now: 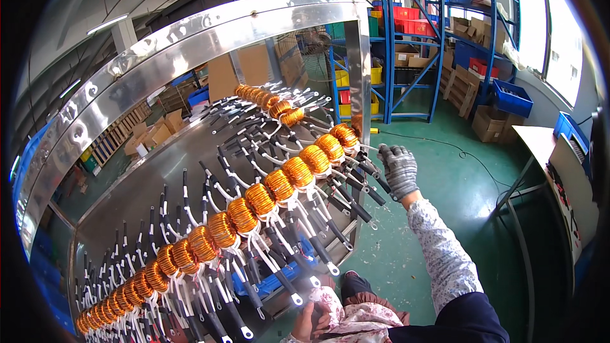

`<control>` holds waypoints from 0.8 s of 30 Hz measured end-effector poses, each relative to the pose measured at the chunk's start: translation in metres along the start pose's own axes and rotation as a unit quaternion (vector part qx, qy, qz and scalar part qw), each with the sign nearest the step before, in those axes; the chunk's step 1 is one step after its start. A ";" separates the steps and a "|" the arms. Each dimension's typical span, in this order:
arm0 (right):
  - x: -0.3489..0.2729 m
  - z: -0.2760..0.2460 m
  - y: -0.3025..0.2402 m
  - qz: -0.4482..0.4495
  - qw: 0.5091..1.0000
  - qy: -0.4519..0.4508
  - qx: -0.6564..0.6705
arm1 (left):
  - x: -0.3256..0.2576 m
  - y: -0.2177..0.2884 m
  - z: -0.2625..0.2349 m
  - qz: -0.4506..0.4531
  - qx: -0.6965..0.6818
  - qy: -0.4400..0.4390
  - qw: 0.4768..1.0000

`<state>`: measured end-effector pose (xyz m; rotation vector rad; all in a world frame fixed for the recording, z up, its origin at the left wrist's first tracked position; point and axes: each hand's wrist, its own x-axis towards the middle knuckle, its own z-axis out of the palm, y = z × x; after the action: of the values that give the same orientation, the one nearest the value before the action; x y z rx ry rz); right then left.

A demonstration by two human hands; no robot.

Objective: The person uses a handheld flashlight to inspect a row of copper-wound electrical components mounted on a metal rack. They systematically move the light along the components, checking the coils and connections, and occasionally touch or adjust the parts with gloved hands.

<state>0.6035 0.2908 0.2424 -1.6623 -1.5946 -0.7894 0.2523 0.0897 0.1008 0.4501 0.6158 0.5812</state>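
Note:
A long row of toroidal coils (277,184) wound with orange copper wire runs diagonally across a metal rack shelf (190,194). White leads and black-sleeved ends with ring terminals (332,269) stick out on both sides. At the far right end of the row, my right hand (399,171), in a grey glove, has its fingers curled on a thin white lead (367,147) from the last coil (345,136). My left hand (309,322) is low in front of my body, below the hanging terminals. Its fingers are bent, and what they hold is hidden.
The rack's shiny metal frame (359,70) rises beyond the coils. A second, shorter coil row (270,103) lies farther back. Blue shelving (387,44) with bins stands behind. At right are a workbench (540,143), a blue bin (512,98) and a cable (467,152) on the floor.

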 end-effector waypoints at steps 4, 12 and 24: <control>-0.003 0.001 -0.014 0.122 0.985 -0.002 0.123 | -0.004 0.007 0.016 0.017 -0.024 0.077 0.997; -0.016 -0.012 -0.013 0.191 0.946 0.048 0.258 | -0.012 0.011 0.010 -0.020 -0.125 0.057 0.990; -0.152 -0.114 -0.118 -0.058 0.894 -0.201 0.395 | 0.003 0.037 0.016 0.110 -0.159 -0.101 0.976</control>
<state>0.4810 0.1109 0.1926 -1.1570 -1.9448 0.1997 0.2510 0.1164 0.1316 0.2717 0.2718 0.8182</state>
